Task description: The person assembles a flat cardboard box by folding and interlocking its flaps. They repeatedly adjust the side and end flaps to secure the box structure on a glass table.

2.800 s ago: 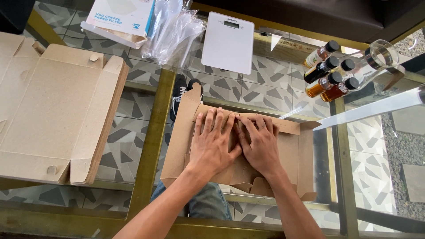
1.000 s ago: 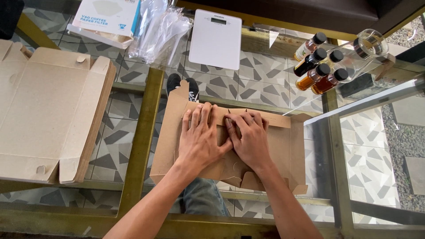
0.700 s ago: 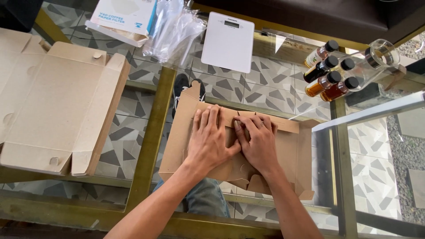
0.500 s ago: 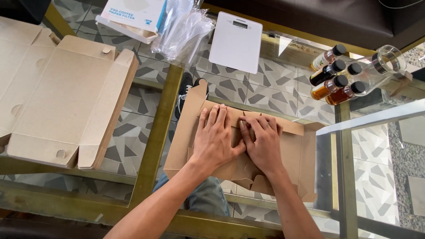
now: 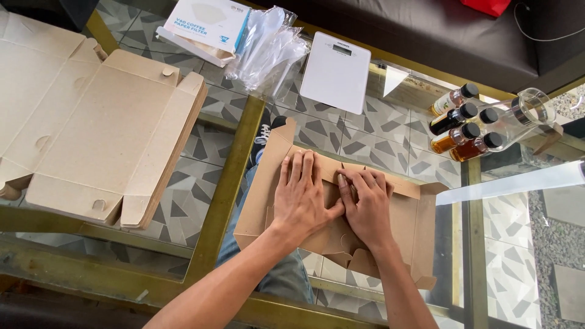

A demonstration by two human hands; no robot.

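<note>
**Inspector:** Report the hands

**Assistant:** The left hand lies palm down, fingers spread flat, pressing on the brown cardboard blank. The right hand lies just beside it, thumbs touching, fingers slightly curled with the tips on a fold line. Neither hand grips anything; both press on the cardboard

**Inspector:** Position of the cardboard?

**Assistant:** It lies directly under both hands on the glass table, with side flaps turned up to the right of the right hand and beyond the left fingertips

**Inspector:** Surroundings?

**Assistant:** Well to the left of the left hand lies a stack of flat cardboard blanks. Beyond the fingertips stand a white scale, a clear bag of plastic spoons and a white box. Beyond and to the right of the right hand stand four small bottles with black caps beside a glass jar
</note>
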